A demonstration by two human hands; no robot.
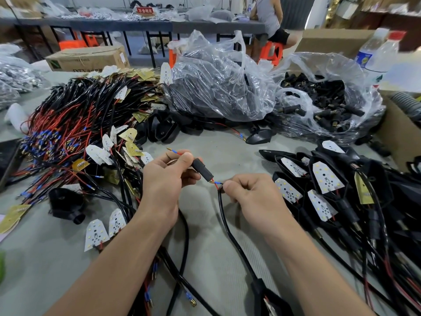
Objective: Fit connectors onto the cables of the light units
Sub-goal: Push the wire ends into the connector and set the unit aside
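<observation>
A stubby matte-black cylindrical connector [203, 170], pinched in the left hand's [167, 181] curled fingers above the grey table [205, 137], touched the red, blue-sleeved wire tips of a glossy black cable [220, 201] gripped between the right hand's [252, 196] thumb and forefinger.

Seemingly an assembly workshop: heaped cables [75, 115], bagged connectors [328, 103]

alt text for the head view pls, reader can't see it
A left hand holds a black connector while the right hand pinches the wire ends of a black cable just below it. On the grey table: a heap of wired light boards left, bags of black parts behind, housed light units right.
</observation>
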